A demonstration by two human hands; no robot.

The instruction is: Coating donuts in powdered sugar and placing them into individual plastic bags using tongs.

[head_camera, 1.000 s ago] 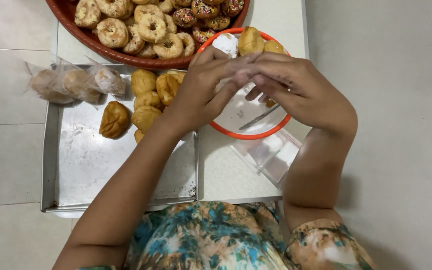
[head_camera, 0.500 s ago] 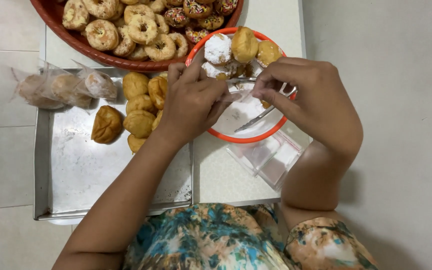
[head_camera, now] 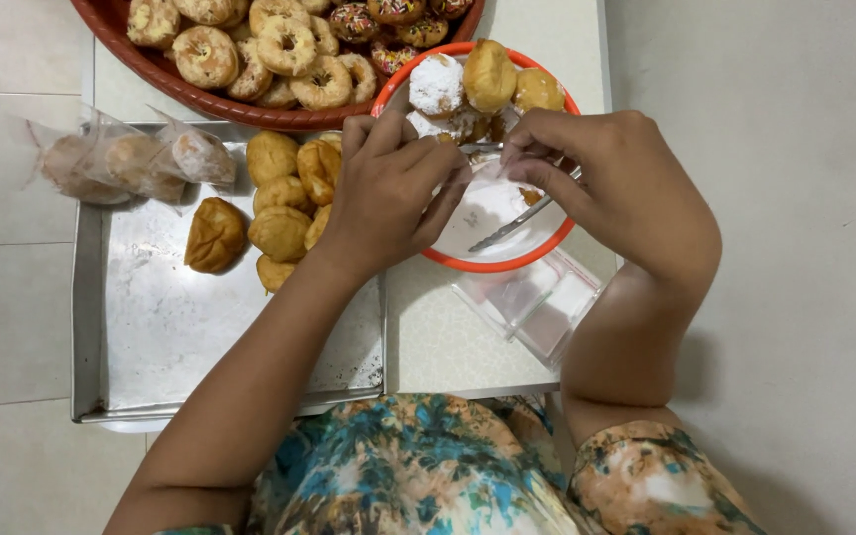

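1. two hands meet over an orange-rimmed white plate [head_camera: 507, 260]; what sits between the fingertips is mostly hidden, looks like thin clear plastic, cannot tell for sure.
2. red basket [head_camera: 200, 97] of ring doughnuts is cut off by the top edge, only its lower part shows.
3. plate's near-left part is covered by the left hand; a powdered doughnut [head_camera: 436, 84] and two plain golden ones lie at its far rim.
4. metal tongs [head_camera: 512, 226] lie on the plate, upper end hidden under the right hand.
5. left hand [head_camera: 388, 193] is half curled, fingers bent toward the right hand, fingertips pinched on the unclear item; it hovers over the plate's left rim and the nearest fried buns [head_camera: 284, 203].
6. right hand [head_camera: 606, 193] is curled, thumb and forefinger pinched together at the same spot, over the plate's right side.
7. buns sit piled in the far right corner of a steel tray [head_camera: 170, 337], one bun apart to the left.
8. three bagged buns [head_camera: 126, 159] lie on the tray's far left edge, contents blurred by the plastic.
9. clear plastic bags [head_camera: 537, 297] lie flat just beside the plate, near side.
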